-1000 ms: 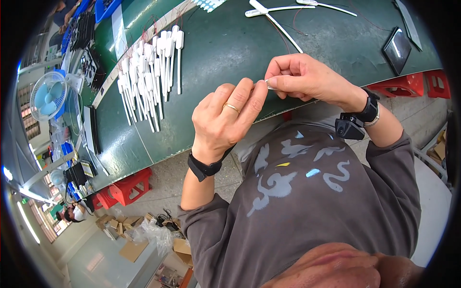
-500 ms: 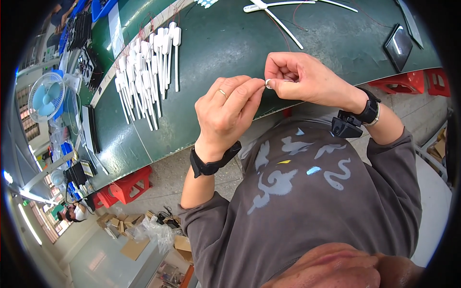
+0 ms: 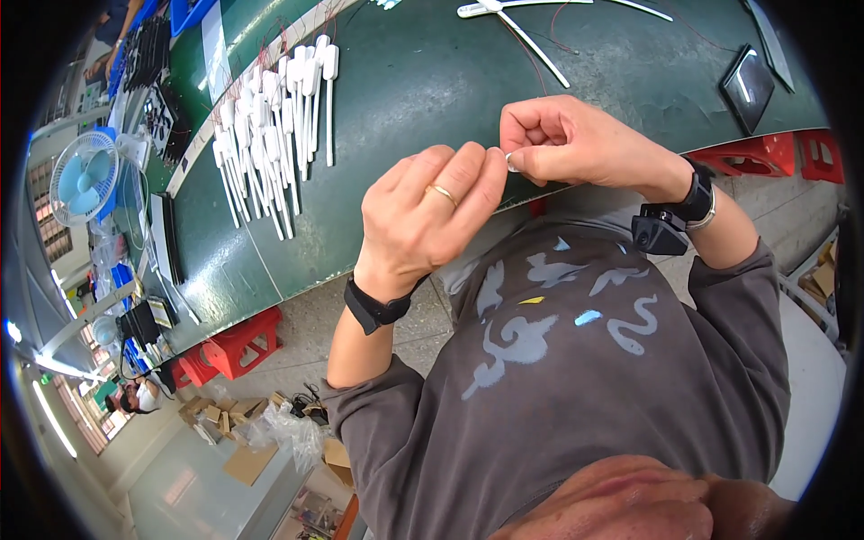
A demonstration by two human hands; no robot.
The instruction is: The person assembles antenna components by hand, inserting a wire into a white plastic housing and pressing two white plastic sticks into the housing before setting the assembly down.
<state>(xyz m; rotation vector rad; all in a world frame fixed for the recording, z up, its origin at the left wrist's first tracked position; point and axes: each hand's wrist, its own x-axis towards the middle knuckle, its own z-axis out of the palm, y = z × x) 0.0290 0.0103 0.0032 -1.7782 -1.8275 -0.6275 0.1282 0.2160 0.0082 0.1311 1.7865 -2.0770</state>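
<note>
My left hand (image 3: 427,207) and my right hand (image 3: 576,148) meet just over the near edge of the green table. Between the fingertips of my right hand is a small white piece (image 3: 511,163), mostly covered, so I cannot make out its kind. The left fingers are bent together, their tips touching or very near that piece; whatever they pinch is hidden behind them. Beyond my right hand lie long thin white sticks joined at a hub (image 3: 490,7), with fine red wires. To the left, several white paddle-shaped parts (image 3: 270,126) with thin stems lie in a bunch.
A black rectangular device (image 3: 747,88) lies at the table's right end. Red plastic stools (image 3: 241,344) stand below the table edge. A fan (image 3: 83,178), black parts and blue bins fill the far left. Cardboard boxes (image 3: 247,463) sit on the floor at the lower left.
My left hand has rolled so that more of its back shows, and its fingertips have shifted slightly right. The right hand stays nearly in place, still pinching the white piece.
</note>
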